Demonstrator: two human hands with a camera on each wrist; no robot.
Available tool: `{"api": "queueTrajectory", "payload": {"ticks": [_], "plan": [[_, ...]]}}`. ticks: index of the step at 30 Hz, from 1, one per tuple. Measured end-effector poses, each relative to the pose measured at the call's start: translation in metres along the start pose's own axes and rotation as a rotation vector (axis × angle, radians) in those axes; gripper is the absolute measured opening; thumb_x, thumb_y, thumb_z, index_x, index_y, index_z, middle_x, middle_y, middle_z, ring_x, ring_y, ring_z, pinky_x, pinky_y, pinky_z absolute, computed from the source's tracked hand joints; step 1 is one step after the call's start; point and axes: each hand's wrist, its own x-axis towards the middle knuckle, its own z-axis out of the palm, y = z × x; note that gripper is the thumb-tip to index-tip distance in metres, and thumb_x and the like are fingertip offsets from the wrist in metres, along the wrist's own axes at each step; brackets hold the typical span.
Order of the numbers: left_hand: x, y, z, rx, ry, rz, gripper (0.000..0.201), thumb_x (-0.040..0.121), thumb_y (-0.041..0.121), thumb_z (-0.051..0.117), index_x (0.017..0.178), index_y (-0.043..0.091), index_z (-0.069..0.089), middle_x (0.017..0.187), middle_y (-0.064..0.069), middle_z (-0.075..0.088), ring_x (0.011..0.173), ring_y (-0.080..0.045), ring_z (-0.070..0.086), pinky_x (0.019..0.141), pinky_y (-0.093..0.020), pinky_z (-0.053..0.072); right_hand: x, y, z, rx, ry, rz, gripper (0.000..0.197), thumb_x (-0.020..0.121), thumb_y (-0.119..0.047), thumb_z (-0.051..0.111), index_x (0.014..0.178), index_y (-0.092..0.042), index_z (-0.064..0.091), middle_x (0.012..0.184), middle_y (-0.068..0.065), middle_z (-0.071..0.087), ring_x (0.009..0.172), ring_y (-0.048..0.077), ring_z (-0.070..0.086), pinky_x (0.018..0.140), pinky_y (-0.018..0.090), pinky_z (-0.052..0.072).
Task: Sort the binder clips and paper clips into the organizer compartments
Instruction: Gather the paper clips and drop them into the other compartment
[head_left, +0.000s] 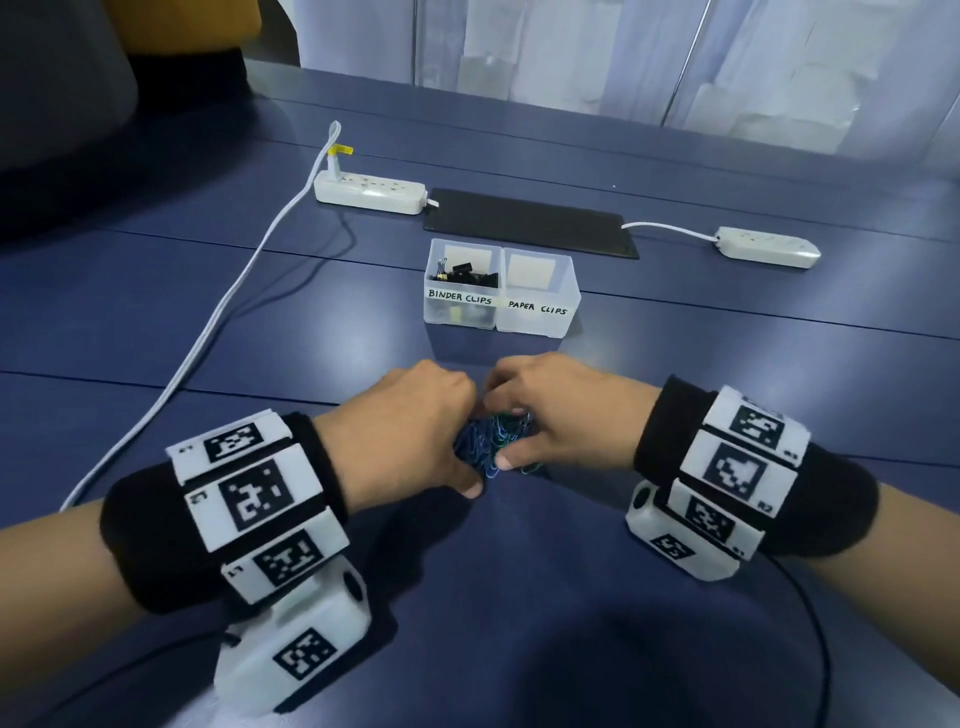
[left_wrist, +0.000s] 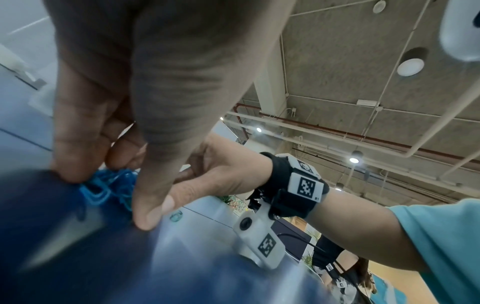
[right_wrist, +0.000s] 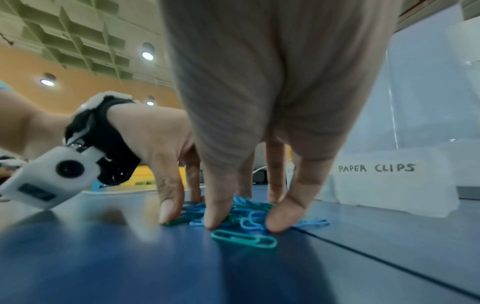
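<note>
A pile of blue and green paper clips (head_left: 491, 448) lies on the dark blue table (head_left: 519, 597), just in front of the clear organizer (head_left: 566, 322). My left hand (head_left: 462, 441) and right hand (head_left: 511, 422) close in on the pile from both sides, fingers curled round it and fingertips on the table. In the right wrist view, the right hand (right_wrist: 249, 216) straddles the clips (right_wrist: 250, 221), and one teal clip (right_wrist: 244, 239) lies loose in front. Black binder clips (head_left: 462, 274) fill the compartment marked BINDER CLIPS. The compartment marked PAPER CLIPS (head_left: 537, 291) holds nothing.
Behind the organizer lies a flat black mat (head_left: 530, 223). White power strips sit at the back left (head_left: 369, 193) and back right (head_left: 769, 248). A white cable (head_left: 208, 332) runs down the table's left side.
</note>
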Motion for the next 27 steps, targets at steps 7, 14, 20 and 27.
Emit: {"api": "queueTrajectory", "payload": {"ticks": [7,14,20,27], "plan": [[0.006,-0.005,0.005,-0.103,0.058,-0.054,0.030,0.073,0.039,0.072,0.085,0.013,0.066,0.082,-0.003,0.066,0.079,-0.024,0.058,0.058,-0.026,0.036,0.006,-0.006,0.002,-0.007,0.100,0.013,0.026,0.083,-0.029,0.066,0.107,-0.019,0.070,0.093,0.008,0.068,0.085,0.026,0.061,0.075,0.038,0.051],[0.010,-0.014,0.007,-0.230,0.115,-0.092,0.022,0.074,0.036,0.072,0.085,0.017,0.072,0.074,-0.001,0.067,0.075,-0.022,0.058,0.057,-0.027,0.038,0.005,-0.005,0.001,-0.016,0.154,0.035,0.021,0.088,-0.029,0.061,0.099,-0.015,0.072,0.078,0.011,0.072,0.077,0.028,0.063,0.070,0.036,0.052],[0.010,-0.014,0.007,-0.265,0.107,-0.103,0.033,0.064,0.045,0.078,0.069,0.015,0.064,0.057,0.005,0.060,0.061,-0.014,0.055,0.054,-0.028,0.042,0.000,0.004,-0.001,0.093,0.209,0.057,0.016,0.086,-0.025,0.064,0.093,-0.013,0.073,0.070,0.008,0.073,0.071,0.022,0.068,0.071,0.035,0.054],[0.006,-0.017,0.008,-0.304,0.068,-0.126,0.055,0.060,0.054,0.078,0.103,0.021,0.069,0.083,0.012,0.070,0.082,-0.013,0.065,0.074,-0.031,0.053,-0.015,0.013,-0.010,0.284,0.276,0.145,0.016,0.086,-0.022,0.066,0.084,-0.009,0.074,0.054,-0.007,0.064,0.051,0.004,0.067,0.055,0.014,0.047]]}}
